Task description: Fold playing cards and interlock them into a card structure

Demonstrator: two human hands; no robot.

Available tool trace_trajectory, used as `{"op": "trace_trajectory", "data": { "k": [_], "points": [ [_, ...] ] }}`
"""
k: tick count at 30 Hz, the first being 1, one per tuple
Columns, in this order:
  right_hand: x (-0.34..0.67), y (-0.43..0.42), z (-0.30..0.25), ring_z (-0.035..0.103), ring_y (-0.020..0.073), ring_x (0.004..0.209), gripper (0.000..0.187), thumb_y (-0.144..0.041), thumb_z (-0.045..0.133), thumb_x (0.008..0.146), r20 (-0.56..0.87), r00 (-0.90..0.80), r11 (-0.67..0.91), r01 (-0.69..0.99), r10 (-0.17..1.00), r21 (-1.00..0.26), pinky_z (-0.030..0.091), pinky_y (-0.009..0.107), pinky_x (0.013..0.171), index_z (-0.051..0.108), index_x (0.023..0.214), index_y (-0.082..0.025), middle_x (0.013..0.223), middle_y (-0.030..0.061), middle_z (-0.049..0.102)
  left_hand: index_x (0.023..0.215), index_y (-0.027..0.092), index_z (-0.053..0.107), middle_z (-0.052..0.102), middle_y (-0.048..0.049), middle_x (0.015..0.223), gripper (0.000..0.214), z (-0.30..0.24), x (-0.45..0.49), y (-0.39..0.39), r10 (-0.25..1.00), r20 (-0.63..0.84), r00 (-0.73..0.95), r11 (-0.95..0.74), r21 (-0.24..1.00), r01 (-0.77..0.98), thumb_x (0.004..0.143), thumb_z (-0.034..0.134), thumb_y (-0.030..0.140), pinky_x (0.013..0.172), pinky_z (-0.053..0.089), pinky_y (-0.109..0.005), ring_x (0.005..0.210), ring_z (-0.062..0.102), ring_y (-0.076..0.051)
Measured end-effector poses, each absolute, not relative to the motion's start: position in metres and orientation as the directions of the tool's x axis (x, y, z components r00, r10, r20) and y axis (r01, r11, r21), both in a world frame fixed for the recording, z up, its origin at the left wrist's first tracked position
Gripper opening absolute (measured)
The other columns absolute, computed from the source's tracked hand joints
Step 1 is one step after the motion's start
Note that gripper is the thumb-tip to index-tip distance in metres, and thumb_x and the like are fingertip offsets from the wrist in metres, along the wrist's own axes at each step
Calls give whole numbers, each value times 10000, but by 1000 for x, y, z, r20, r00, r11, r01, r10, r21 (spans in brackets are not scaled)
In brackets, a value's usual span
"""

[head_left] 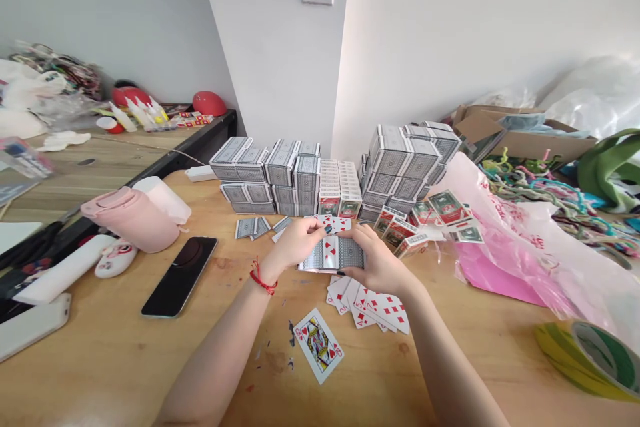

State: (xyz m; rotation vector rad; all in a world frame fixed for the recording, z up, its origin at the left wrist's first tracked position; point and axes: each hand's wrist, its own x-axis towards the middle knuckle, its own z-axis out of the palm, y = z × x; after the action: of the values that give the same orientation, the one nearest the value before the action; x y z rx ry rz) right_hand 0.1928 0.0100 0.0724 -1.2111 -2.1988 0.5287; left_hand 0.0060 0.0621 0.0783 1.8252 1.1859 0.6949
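Both my hands meet over the middle of the wooden table (125, 347). My left hand (293, 243), with a red string on its wrist, and my right hand (377, 260) are closed on a stack of playing cards (333, 253), mostly back side up with one red-pip card showing. Just below my right hand lies a fan of face-up red cards (367, 303). A single queen of hearts (319, 345) lies face up nearer to me. A few loose cards (255, 227) lie face down left of my left hand.
Stacked card boxes (280, 173) and more boxes (410, 160) stand against the wall, with loose decks (435, 213) on a pink plastic bag (505, 240). A black phone (180, 275) and pink bottle (133, 217) lie left. Tape rolls (590, 357) sit at right.
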Motion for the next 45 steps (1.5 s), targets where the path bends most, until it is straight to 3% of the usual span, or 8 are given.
{"op": "trace_trajectory", "data": {
  "k": [7, 20, 27, 34, 40, 45],
  "points": [
    [192, 10, 72, 432, 267, 998, 586, -162, 643, 628, 289, -441, 521, 617, 850, -590, 331, 475, 894, 429, 1169, -225, 1051, 84, 507, 857, 165, 567, 586, 1, 687, 226, 73, 6, 62, 929, 37, 367, -214, 864, 455, 786, 439, 337, 534, 342, -224, 574, 482, -121],
    [188, 9, 70, 428, 271, 994, 556, -166, 628, 638, 286, -440, 520, 636, 851, -570, 349, 466, 867, 432, 1155, -216, 1041, 85, 511, 917, 157, 576, 611, -19, 739, 228, 73, 10, 59, 954, 28, 300, -176, 860, 479, 787, 438, 282, 538, 370, -226, 604, 522, -131],
    [183, 9, 68, 434, 266, 980, 556, -172, 633, 627, 300, -442, 532, 645, 845, -548, 357, 464, 858, 431, 1143, -211, 1026, 82, 509, 889, 170, 581, 608, -13, 714, 223, 69, 12, 59, 941, 82, 329, -242, 841, 483, 806, 425, 306, 542, 350, -231, 591, 515, -132],
    [181, 8, 69, 425, 282, 1000, 563, -155, 620, 631, 287, -449, 531, 670, 846, -518, 352, 478, 849, 429, 1158, -205, 1046, 93, 507, 694, 172, 568, 533, 2, 581, 242, 69, 13, 59, 929, 139, 342, -320, 765, 559, 815, 399, 297, 494, 277, -236, 512, 423, -124],
    [181, 8, 72, 427, 274, 995, 552, -170, 624, 644, 275, -464, 535, 657, 842, -531, 348, 475, 861, 431, 1159, -213, 1069, 90, 507, 789, 165, 609, 594, -9, 668, 262, 74, 12, 58, 907, 120, 403, -324, 812, 486, 825, 390, 305, 536, 322, -233, 567, 478, -131],
    [181, 6, 74, 428, 269, 983, 545, -195, 620, 667, 261, -467, 530, 667, 845, -524, 340, 481, 867, 426, 1176, -210, 1071, 95, 504, 761, 154, 621, 587, -9, 665, 281, 76, 12, 57, 906, 129, 404, -322, 830, 455, 824, 398, 312, 528, 314, -226, 583, 477, -128]
  ]
}}
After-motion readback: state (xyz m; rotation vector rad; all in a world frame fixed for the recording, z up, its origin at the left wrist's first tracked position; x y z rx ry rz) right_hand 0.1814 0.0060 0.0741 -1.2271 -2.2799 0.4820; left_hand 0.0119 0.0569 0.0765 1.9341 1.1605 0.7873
